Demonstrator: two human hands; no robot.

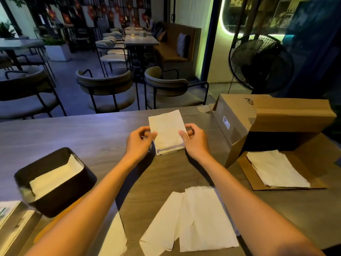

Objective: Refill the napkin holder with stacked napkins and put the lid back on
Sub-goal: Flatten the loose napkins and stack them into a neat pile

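Note:
A small stack of folded white napkins (167, 131) is held just above the wooden table (73, 137), tilted up at its far end. My left hand (139, 143) pinches its left edge and my right hand (193, 141) pinches its right edge. The dark napkin holder (60, 189) stands open at the near left, with white napkins lying inside it. I see no lid that I can tell apart in this view.
Loose napkins (199, 220) lie unfolded on the near table between my forearms, one more (114, 237) under my left arm. An open cardboard box (267, 122) stands at the right with a napkin pile (276, 170) on its flap. Chairs and a fan (258, 63) stand beyond.

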